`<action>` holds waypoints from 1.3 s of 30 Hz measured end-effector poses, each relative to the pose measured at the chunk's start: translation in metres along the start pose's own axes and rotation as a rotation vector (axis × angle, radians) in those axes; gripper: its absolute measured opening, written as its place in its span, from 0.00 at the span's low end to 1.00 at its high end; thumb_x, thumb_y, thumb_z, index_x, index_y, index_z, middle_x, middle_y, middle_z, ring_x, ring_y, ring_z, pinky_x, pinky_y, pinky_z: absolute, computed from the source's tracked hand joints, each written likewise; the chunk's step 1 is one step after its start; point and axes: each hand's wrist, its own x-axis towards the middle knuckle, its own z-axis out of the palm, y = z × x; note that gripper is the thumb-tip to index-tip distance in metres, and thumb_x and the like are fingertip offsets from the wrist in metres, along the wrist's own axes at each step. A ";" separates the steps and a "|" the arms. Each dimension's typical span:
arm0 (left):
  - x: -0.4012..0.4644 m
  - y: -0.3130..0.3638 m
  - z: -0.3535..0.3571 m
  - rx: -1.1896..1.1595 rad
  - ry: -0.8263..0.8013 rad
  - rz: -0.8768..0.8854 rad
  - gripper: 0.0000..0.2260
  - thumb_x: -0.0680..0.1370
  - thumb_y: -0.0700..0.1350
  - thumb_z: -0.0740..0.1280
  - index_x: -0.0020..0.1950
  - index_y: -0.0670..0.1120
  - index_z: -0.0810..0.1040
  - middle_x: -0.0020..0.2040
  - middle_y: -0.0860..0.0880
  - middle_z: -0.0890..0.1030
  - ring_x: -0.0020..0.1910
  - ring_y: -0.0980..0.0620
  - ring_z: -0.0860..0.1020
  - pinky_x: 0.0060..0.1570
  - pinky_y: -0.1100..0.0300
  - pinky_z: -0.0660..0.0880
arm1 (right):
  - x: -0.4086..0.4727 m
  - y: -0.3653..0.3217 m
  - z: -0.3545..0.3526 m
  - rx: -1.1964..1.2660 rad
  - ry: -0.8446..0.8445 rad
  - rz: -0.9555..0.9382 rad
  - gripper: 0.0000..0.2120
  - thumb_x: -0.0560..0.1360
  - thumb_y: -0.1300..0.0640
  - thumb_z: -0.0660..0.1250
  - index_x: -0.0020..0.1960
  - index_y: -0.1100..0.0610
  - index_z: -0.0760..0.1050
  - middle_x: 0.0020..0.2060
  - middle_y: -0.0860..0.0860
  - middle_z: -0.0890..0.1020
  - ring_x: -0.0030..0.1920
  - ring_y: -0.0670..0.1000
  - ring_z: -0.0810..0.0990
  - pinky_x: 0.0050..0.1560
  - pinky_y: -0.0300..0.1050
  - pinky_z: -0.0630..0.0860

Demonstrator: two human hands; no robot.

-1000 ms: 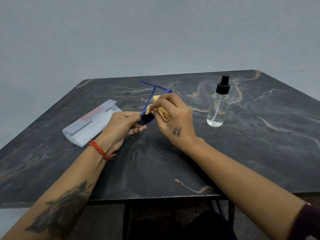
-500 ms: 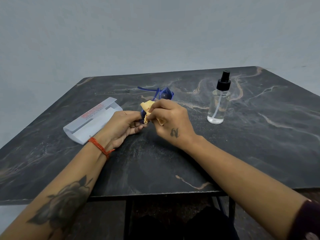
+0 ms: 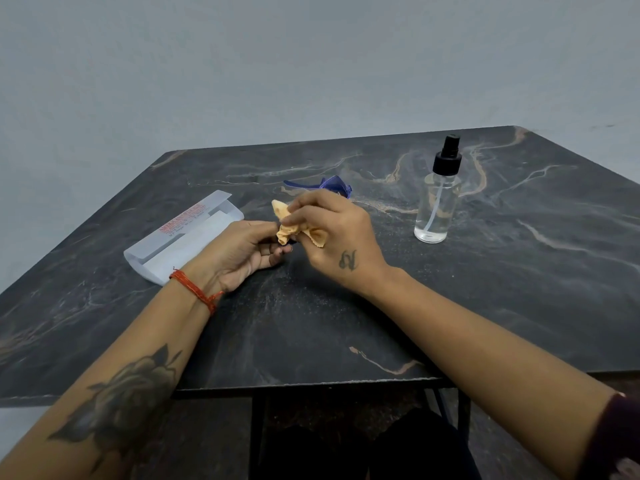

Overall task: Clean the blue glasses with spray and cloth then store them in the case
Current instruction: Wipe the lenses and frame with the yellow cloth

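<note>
The blue glasses (image 3: 327, 185) are held over the middle of the dark marble table (image 3: 485, 306), mostly hidden behind my hands; only the upper frame and one temple arm show. My left hand (image 3: 242, 252) grips the near end of the frame, palm turned up. My right hand (image 3: 332, 233) pinches a crumpled yellow cloth (image 3: 289, 228) against the near lens. The clear spray bottle (image 3: 438, 199) with a black pump stands upright to the right of my hands. The white glasses case (image 3: 180, 237) lies open to the left.
A grey wall rises behind the table. The table's front edge runs just under my forearms, with dark metal legs (image 3: 258, 438) below it.
The glasses have tilted lower and flatter, sinking behind my right hand. My right hand has rubbed the cloth down and leftward along the lens. The bottle and case have not moved.
</note>
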 end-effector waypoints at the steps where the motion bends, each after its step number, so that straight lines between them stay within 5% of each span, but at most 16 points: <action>1: 0.001 0.000 -0.001 -0.015 0.005 -0.003 0.19 0.76 0.35 0.61 0.29 0.43 0.83 0.29 0.49 0.80 0.26 0.59 0.77 0.26 0.71 0.73 | -0.001 0.001 0.000 -0.002 -0.013 -0.017 0.08 0.63 0.73 0.73 0.39 0.63 0.82 0.42 0.56 0.82 0.43 0.53 0.81 0.45 0.42 0.77; 6: 0.004 0.000 -0.002 -0.047 0.011 -0.026 0.08 0.76 0.34 0.61 0.41 0.39 0.79 0.30 0.48 0.80 0.26 0.58 0.76 0.26 0.71 0.74 | -0.001 0.004 -0.001 -0.043 -0.015 -0.045 0.10 0.59 0.74 0.72 0.34 0.62 0.83 0.37 0.53 0.84 0.39 0.55 0.81 0.39 0.47 0.79; 12: 0.005 -0.001 -0.003 -0.005 0.026 -0.036 0.16 0.75 0.34 0.63 0.30 0.42 0.83 0.29 0.47 0.79 0.26 0.58 0.76 0.25 0.71 0.74 | 0.002 0.008 -0.008 -0.091 0.018 0.005 0.10 0.57 0.74 0.68 0.33 0.62 0.82 0.33 0.54 0.83 0.35 0.56 0.81 0.35 0.48 0.78; 19: 0.007 -0.002 -0.003 0.004 0.030 -0.012 0.16 0.74 0.34 0.63 0.29 0.43 0.83 0.28 0.48 0.79 0.26 0.58 0.76 0.25 0.71 0.73 | 0.002 0.005 -0.007 -0.135 0.017 0.038 0.16 0.62 0.72 0.68 0.47 0.61 0.82 0.40 0.53 0.83 0.41 0.52 0.80 0.43 0.36 0.72; 32: 0.004 -0.001 -0.001 -0.082 0.018 -0.042 0.08 0.75 0.33 0.61 0.42 0.38 0.79 0.30 0.48 0.80 0.26 0.58 0.76 0.26 0.71 0.73 | -0.001 0.006 -0.007 -0.115 -0.033 -0.077 0.11 0.57 0.76 0.69 0.33 0.62 0.82 0.34 0.54 0.83 0.35 0.57 0.80 0.34 0.49 0.78; 39: 0.005 -0.001 -0.001 -0.100 0.020 -0.052 0.14 0.75 0.34 0.61 0.35 0.41 0.83 0.30 0.48 0.79 0.25 0.58 0.75 0.24 0.71 0.72 | 0.002 0.009 -0.009 -0.132 0.064 0.009 0.13 0.60 0.74 0.68 0.40 0.62 0.83 0.37 0.56 0.83 0.38 0.56 0.81 0.38 0.45 0.77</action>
